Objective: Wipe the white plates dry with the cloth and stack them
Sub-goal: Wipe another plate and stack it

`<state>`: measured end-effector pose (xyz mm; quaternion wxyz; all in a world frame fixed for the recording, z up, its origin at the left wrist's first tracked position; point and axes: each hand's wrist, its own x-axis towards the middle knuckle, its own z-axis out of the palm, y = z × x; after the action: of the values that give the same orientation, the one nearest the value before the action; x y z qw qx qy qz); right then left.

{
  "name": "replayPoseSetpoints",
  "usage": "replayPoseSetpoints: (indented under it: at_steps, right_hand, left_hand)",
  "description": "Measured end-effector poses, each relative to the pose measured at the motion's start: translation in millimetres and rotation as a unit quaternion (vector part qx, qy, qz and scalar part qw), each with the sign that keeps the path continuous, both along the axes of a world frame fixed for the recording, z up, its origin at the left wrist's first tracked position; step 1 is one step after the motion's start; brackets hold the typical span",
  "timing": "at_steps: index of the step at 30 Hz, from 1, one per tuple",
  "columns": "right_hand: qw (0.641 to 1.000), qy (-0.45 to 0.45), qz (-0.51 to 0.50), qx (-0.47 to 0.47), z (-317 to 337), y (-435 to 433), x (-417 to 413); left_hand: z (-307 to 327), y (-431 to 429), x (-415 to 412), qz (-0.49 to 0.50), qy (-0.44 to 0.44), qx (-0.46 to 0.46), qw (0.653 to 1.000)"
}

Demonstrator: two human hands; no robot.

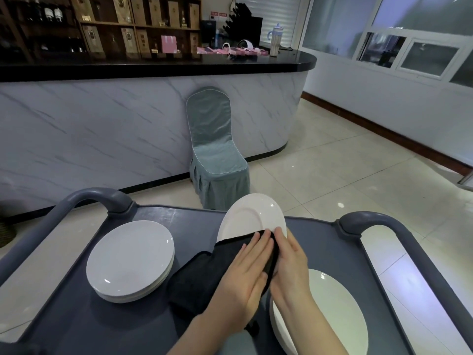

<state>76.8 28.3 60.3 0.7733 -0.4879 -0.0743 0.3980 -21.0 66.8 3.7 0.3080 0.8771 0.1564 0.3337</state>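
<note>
Grey cart (76,316) bears plates (130,257); shelves (138,24) perhaps hold bottles (51,12).

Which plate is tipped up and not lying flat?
The middle plate, held by the right hand with the black cloth on it. The left stack and right plates lie flat.

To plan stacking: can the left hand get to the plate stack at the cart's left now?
Probably yes: the left hand only presses the black cloth, and nothing blocks the plate stack.

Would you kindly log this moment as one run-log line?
step: wiping | left hand: presses cloth on plate | right hand: holds plate
</note>
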Motion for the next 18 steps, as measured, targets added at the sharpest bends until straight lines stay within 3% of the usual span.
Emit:
replayPoseSetpoints:
  at_steps: [4,9,12,18]
  right_hand:
    - [0.999,-0.035,0.031,-0.004,-4,-5,-7]
    - [0.994,-0.078,0.053,-0.055,-4,-11,-8]
    - [0.998,-0.049,0.028,-0.034,4,-13,7]
    - [0.999,-0.02,0.024,0.008,9,-9,19]
  left_hand:
    - [15,22,9,-0.007,-0.011,-0.07,0.997]
    - [15,70,15,0.066,-0.003,-0.178,0.982]
    - [-2,74,5,0.094,0.02,-0.197,0.976]
    - [-34,16,-4,0.064,-0.025,-0.189,0.98]
